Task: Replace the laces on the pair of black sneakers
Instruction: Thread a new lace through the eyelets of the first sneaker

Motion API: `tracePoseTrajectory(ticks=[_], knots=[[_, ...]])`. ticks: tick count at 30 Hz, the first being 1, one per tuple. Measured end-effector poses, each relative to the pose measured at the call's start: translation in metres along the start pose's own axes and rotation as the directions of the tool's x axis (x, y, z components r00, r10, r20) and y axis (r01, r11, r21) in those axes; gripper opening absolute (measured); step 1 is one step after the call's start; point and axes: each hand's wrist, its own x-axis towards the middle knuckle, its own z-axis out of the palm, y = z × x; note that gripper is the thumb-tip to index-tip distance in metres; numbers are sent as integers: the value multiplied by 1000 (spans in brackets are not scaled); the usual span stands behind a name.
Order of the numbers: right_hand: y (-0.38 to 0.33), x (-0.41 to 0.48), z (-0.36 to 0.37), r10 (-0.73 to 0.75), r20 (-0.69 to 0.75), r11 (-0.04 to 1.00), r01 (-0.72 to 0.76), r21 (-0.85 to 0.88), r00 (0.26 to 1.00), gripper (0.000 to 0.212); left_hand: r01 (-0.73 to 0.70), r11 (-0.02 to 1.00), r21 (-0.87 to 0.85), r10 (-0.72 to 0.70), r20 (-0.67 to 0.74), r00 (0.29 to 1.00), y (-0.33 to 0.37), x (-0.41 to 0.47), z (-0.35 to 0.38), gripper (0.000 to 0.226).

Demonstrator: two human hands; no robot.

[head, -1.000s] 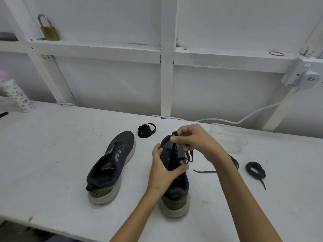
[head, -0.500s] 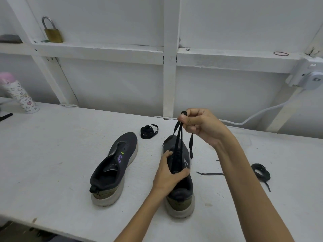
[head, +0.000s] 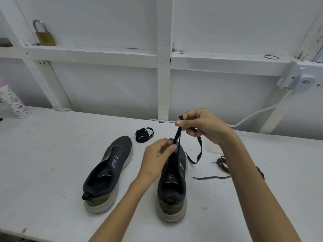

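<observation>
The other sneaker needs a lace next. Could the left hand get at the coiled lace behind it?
Probably yes: the coiled lace lies in the open just beyond the left hand, though it now pinches the lace.

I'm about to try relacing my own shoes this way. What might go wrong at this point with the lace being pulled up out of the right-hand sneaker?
1. The right hand pulls the black lace upward; if the left hand eases off the sneaker, the shoe may lift or tip.
2. The lace's free end dangles loose and could snag.
3. Old laces lie close by and could get mixed up with the new one.
</observation>
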Motion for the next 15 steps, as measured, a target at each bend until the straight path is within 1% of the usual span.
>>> tracePoseTrajectory(ticks=[2,3,5,6,7,9,12,13,15], knots=[[-1,2,-5,5,-4,1000,-5,-16,1000,19,34,999,-7,-33,62,997,11,10,-7,11],[-2,3,-7,10,-12,1000,-11,-24,1000,17,77,996,-55,-71,102,992,18,15,-10,13],[-7,5,-13,13,-20,999,-14,-44,1000,10,180,956,-233,-143,165,976,32,25,-15,15],[-11,7,-17,12,-17,999,-13,-53,1000,16,197,934,-299,-149,175,973,39,31,-18,16],[-15,8,-20,14,-14,998,-15,-55,1000,22,180,932,-316,-131,169,977,45,39,-20,17],[-27,10,-26,2,4,999,-2,-54,1000,30,126,948,-293,-83,156,984,58,55,-27,19],[-45,16,-33,-65,68,993,71,-94,996,30,62,982,-181,-35,147,989,83,77,-39,24],[-50,18,-34,-94,89,987,104,-121,992,30,40,992,-122,-20,160,987,91,82,-43,25],[-60,24,-33,-162,102,962,180,-204,981,27,23,999,-30,-15,239,971,107,90,-48,28]])
